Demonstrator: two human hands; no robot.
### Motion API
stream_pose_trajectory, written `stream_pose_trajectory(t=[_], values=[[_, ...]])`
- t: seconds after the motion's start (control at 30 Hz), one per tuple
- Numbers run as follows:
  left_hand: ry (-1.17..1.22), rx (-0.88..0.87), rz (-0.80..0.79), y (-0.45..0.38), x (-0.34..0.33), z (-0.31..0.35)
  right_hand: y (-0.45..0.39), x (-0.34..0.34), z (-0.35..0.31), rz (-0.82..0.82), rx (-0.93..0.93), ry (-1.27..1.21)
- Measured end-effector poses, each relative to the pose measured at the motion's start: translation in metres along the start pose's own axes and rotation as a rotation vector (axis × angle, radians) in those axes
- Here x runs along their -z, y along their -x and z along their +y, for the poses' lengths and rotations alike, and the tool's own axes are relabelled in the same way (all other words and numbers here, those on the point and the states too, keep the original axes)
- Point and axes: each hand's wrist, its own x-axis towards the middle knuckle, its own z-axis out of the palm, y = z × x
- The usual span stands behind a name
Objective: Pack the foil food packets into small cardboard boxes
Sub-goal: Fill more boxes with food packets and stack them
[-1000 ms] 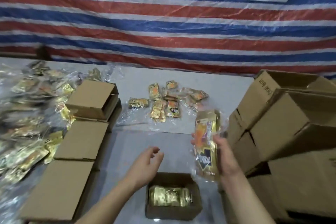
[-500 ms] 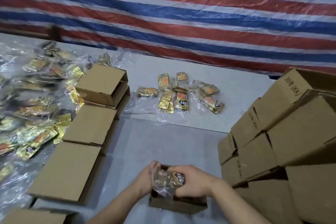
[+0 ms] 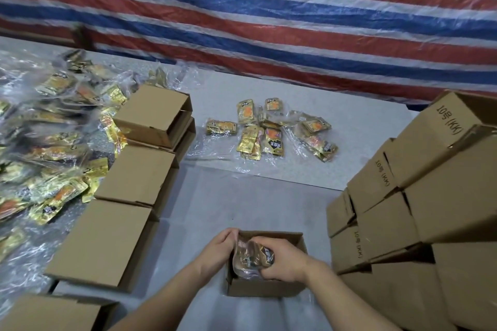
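Foil food packets, gold and sealed in clear plastic wrap, are the goods here, yet the largest thing in view is the red, white and blue striped tarpaulin [image 3: 269, 21] hanging behind the grey table [image 3: 215, 209]. Taking the small open brown cardboard box [image 3: 265, 286] at the near edge of the table as landmark: to its right rises a stack of brown cardboard cartons [image 3: 430, 196] printed with "10" and "(KK)" on their sides. To its left runs a row of closed brown cardboard boxes [image 3: 134, 172], reaching back and away from it, the farthest one stacked on another. Farther left of that row lies a big heap of wrapped gold packets [image 3: 45, 142] (blurred, so no count is possible). Behind the open box, well apart from it, sits a small cluster of gold foil packets [image 3: 271, 131] on loose clear film. Over the box's opening, the right hand [image 3: 286, 263] curls its fingers round a clear-wrapped bundle of gold foil packets [image 3: 252, 256], which sits partly down inside the box. The left hand [image 3: 219, 248] grips the bundle's left side at the box's left wall.
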Motion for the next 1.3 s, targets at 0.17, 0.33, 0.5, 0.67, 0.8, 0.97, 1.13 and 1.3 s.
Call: stream_pose_trajectory(t=[0.17,0.33,0.5,0.67,0.8,0.97,1.13,1.3], values=[[-0.05,-0.047,0.103,0.002,-0.015,-0.012,-0.012,-0.027,0.009,-0.071,-0.162,0.439],[-0.124,-0.094,0.116,0.002,-0.016,-0.011,-0.006,-0.018,-0.005,-0.052,-0.222,0.369],[-0.172,-0.108,0.079,0.001,-0.011,-0.011,0.002,-0.005,-0.013,0.031,-0.258,0.304],[-0.231,-0.126,0.128,-0.006,-0.015,-0.022,-0.017,-0.04,-0.035,-0.208,-0.334,0.155],[-0.248,-0.101,0.12,-0.006,-0.014,-0.021,-0.013,-0.039,-0.047,-0.215,-0.316,0.064],[-0.314,-0.127,0.084,-0.005,-0.009,-0.021,0.007,-0.026,-0.032,0.094,-0.251,0.02],[-0.29,-0.127,0.102,-0.006,-0.01,-0.019,0.013,-0.02,-0.02,0.124,-0.34,0.17],[-0.334,-0.124,0.098,-0.006,-0.01,-0.021,0.016,-0.031,-0.013,0.079,-0.385,0.128]])
